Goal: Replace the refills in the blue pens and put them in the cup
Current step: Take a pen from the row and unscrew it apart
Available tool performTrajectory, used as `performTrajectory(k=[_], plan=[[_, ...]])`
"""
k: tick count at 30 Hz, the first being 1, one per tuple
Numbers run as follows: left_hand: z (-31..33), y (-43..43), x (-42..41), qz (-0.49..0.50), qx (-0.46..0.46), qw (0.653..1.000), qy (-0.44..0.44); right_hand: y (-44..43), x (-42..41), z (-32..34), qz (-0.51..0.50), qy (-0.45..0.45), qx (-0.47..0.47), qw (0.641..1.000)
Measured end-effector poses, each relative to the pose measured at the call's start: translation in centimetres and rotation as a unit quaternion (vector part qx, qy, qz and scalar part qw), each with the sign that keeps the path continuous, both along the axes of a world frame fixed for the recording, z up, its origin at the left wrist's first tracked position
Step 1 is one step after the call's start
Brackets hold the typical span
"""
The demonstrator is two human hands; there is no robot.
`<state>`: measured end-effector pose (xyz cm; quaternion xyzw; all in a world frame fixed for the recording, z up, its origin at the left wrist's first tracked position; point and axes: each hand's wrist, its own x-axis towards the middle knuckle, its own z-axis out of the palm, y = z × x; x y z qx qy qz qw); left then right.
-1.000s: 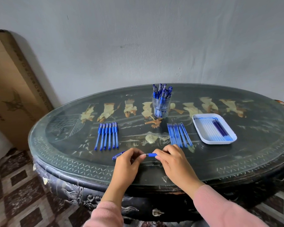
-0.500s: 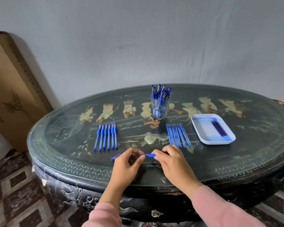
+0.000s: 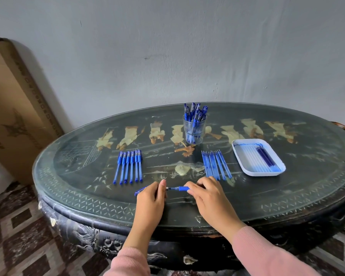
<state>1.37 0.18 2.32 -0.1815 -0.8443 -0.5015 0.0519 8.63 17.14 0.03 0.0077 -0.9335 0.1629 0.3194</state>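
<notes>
Two pink sleeves [image 3: 267, 253] reach in from the bottom edge. Over the near part of the table [image 3: 287, 196] both hands hold one blue pen [image 3: 177, 188], which lies roughly level and runs left to right. The left hand [image 3: 150, 198] is curled round the barrel, and the capped end pokes out past its knuckles on the left. The right hand [image 3: 209, 198] pinches the blue grip end with its fingertips. Between the hands a short stretch of the pen shows, with a thin pale joint close to the left thumb. Whether the two parts are apart there, I cannot tell.

Beyond the left hand six more pens [image 3: 128, 166] lie side by side in a tidy row. Beyond the right hand a row of refills [image 3: 216, 166] lies the same way. Further right sits a white tray [image 3: 245, 156] holding clear tubes and a few dark ones.

Behind, mid-table, stands the clear cup [image 3: 194, 128], full of upright capped pens. A grey wall [image 3: 187, 56] backs the table, and a cardboard box [image 3: 12, 108] leans at the left.
</notes>
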Motion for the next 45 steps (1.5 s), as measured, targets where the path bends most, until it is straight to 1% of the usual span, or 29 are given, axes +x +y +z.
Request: performTrajectory(k=[6, 10, 13, 18, 22, 26, 31, 34, 39, 41, 45], plan=[[-0.1, -0.2, -0.1, 0.014, 0.010, 1.000, -0.010, 0.1, -0.1, 0.1, -0.010, -0.008, 0.014, 1.000], [-0.2, -0.2, -0.1, -0.003, -0.005, 1.000, -0.008, 0.2, 0.1, 0.3, 0.000, -0.028, 0.051, 0.998], [-0.1, -0.1, -0.1, 0.012, -0.009, 1.000, -0.002, 0.2, 0.0, 0.3, -0.016, -0.027, 0.060, 0.998], [0.0, 0.0, 0.0, 0.066, 0.032, 0.997, 0.006, 0.3, 0.0, 0.2, -0.032, -0.023, 0.061, 0.997], [0.4, -0.1, 0.0, 0.094, 0.039, 0.995, -0.008, 0.2, 0.1, 0.3, -0.038, -0.020, 0.056, 0.998], [0.2, -0.1, -0.1, 0.112, 0.066, 0.991, -0.020, 0.2, 0.1, 0.3, -0.049, -0.022, 0.048, 0.997], [0.3, -0.2, 0.0, 0.122, 0.094, 0.988, -0.029, 0.1, 0.1, 0.3, -0.025, -0.036, 0.060, 0.997], [0.5, -0.1, 0.1, 0.126, 0.107, 0.986, -0.037, 0.2, 0.1, 0.2, -0.030, -0.043, 0.059, 0.997], [1.3, -0.7, 0.6, 0.194, 0.131, 0.972, -0.016, 0.2, 0.0, 0.2, -0.031, -0.036, 0.051, 0.998], [1.4, -1.6, 0.6, 0.199, 0.101, 0.975, 0.004, 0.2, 0.0, 0.2, -0.029, -0.029, 0.044, 0.998], [0.6, -4.6, 0.0, 0.159, -0.016, 0.985, 0.072, 0.3, -0.1, 0.0, -0.027, -0.023, 0.042, 0.999]])
